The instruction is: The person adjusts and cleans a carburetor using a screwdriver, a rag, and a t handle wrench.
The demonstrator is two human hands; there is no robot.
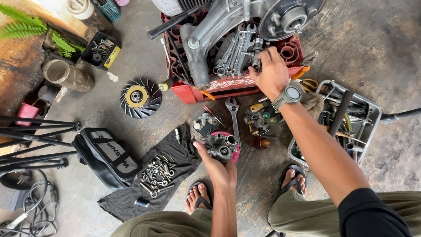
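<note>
Left hand [220, 169] fingers clasp carburettor [222, 147], low at 6 o'clock above floor. Right hand [272, 72] fingers pinch wrench set [234, 50] in red crate [228, 85], 12 o'clock. I judge tool selection; next needs matching wrench size.

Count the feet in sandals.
2. The left foot is beside the black cloth, below the left hand; the right foot is by the metal tray.
</note>
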